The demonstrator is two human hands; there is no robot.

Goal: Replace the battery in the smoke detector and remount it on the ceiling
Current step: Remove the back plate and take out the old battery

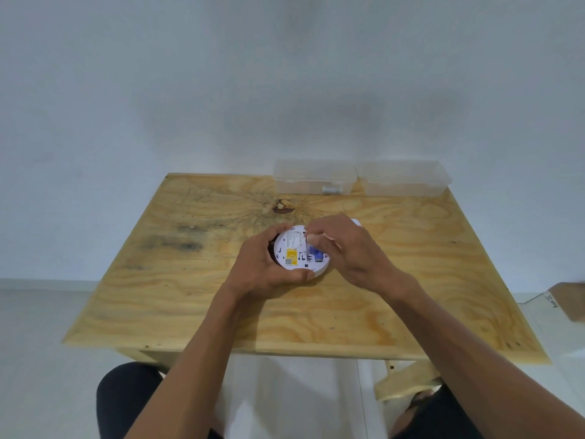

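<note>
The left hand (269, 267) grips the smoke detector (299, 251) by its rim, thumb on the near edge and fingers curled round the far edge, and holds it just above or on the wooden table (411, 280) (I cannot tell which). The detector lies with its back side up, so the yellow label (291, 256) and the open compartment are visible. The right hand (345, 251) reaches over it from the right, and its fingertips (311, 237) are bent down onto the blue battery (316, 254) that sits in the compartment. They seem to pinch or press it, but the exact hold is hidden under the fingers.

In my judgement the step in hand is the battery exchange itself; whether the battery is going in or coming out cannot be read from this view. The next move calls for a steady left grip while the right fingers work the battery along its seat, with correct polarity if it is the new one.

At the far edge of the table stand two clear plastic boxes (316, 179).
</note>
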